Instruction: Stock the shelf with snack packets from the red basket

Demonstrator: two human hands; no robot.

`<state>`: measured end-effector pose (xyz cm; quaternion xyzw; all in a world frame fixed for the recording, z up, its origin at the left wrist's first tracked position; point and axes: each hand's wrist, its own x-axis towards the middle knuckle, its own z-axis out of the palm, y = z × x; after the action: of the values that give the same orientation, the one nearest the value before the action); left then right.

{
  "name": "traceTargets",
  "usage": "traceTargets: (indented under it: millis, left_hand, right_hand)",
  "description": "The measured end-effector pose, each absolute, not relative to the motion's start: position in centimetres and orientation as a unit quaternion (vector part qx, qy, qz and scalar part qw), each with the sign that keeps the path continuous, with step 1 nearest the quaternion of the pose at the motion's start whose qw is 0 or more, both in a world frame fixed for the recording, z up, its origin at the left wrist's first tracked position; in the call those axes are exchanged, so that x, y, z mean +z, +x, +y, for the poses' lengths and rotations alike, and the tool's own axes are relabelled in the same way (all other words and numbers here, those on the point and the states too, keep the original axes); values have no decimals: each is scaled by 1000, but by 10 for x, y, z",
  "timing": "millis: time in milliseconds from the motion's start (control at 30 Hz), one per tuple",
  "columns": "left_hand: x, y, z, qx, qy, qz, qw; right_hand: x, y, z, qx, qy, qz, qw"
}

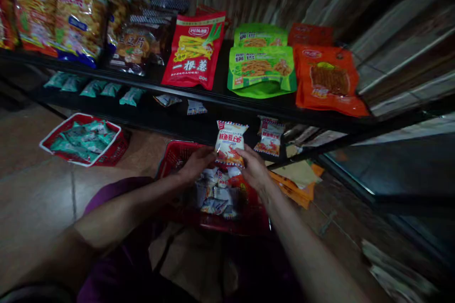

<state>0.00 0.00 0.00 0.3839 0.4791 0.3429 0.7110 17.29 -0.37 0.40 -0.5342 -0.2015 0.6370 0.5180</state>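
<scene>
A small white and red snack bag [230,142] is held upright above a red basket [209,223]. My left hand [197,164] pinches the bag's lower left edge, its fingers partly hidden. On the other side, my right hand [253,166] grips the lower right edge with the thumb across the front. Below both hands, several small snack bags [217,194] of similar look lie in the basket. Just right of the held bag, a matching snack bag [270,137] stands on the lower black shelf [199,125], with another behind it.
Larger snack bags line the upper shelf [142,75]: red [195,52], green [262,70] and orange [329,78]. A smaller red basket [119,144] with teal packets [85,141] sits on the floor at left. Orange packaging [298,194] lies at right, near a slanting black shelf bar [330,144].
</scene>
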Motion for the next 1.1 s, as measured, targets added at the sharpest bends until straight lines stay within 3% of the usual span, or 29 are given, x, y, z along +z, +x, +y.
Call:
traceTargets:
  millis: [467, 1100]
  left_hand:
    - [-9, 7, 6, 375, 324, 489, 718]
    - [-3, 10, 2, 385, 308, 506, 708]
  right_hand:
    - [2, 180, -6, 661, -538, -239, 465]
    - [-10, 178, -6, 654, -550, -207, 476]
